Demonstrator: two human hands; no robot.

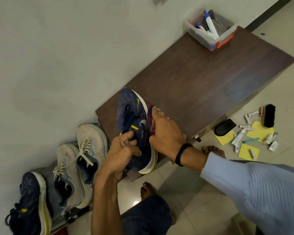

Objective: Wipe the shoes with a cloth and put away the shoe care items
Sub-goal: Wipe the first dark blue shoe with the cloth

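head view: left grip (124, 150) grasps navy sneaker (132, 109) at its collar, over desk (210, 73) near end. right grip (166, 133) holds purple cloth (150, 119) against sneaker's side.

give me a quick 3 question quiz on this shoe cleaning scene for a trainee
1. True or false: the black brush lies on the floor, not in the plastic box.
2. Which hand holds the cloth against the navy shoe? A) left B) right C) neither
3. Fill in: besides the held one, ___ shoes are in view.

Key:
1. True.
2. B: the right hand holds the cloth, and the left hand grips the shoe.
3. Three: two grey shoes and a second navy shoe.
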